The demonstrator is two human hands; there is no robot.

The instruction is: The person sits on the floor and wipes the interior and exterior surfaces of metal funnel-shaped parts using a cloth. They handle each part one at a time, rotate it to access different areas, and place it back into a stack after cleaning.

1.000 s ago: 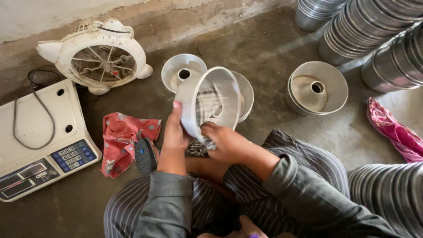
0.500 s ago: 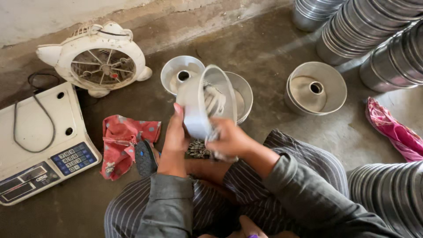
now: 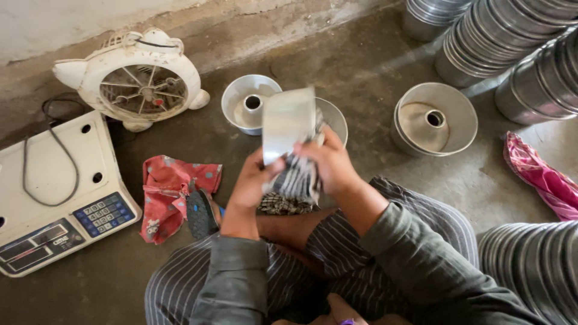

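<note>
My left hand (image 3: 251, 183) grips a shiny metal tube pan (image 3: 287, 122) by its lower edge, held on its side over my lap. Pressed against the pan's right side is a striped cloth (image 3: 296, 180), with my right hand (image 3: 328, 161) closed on it. The cloth hangs down between my hands. On the concrete floor behind them sit a tube pan (image 3: 248, 103) with its centre cone showing and a second pan (image 3: 334, 117), mostly hidden by the held one.
A white fan (image 3: 139, 78) and a white weighing scale (image 3: 54, 192) with a cable lie at left. A red cloth (image 3: 171, 192) and a dark sandal (image 3: 200, 212) are near my knee. Another tube pan (image 3: 435, 117), stacked pans (image 3: 512, 36) and a pink cloth (image 3: 542, 177) are at right.
The pan has turned from showing its open inside to showing its outer wall. My right hand with the cloth came out of the pan and now rubs its outside.
</note>
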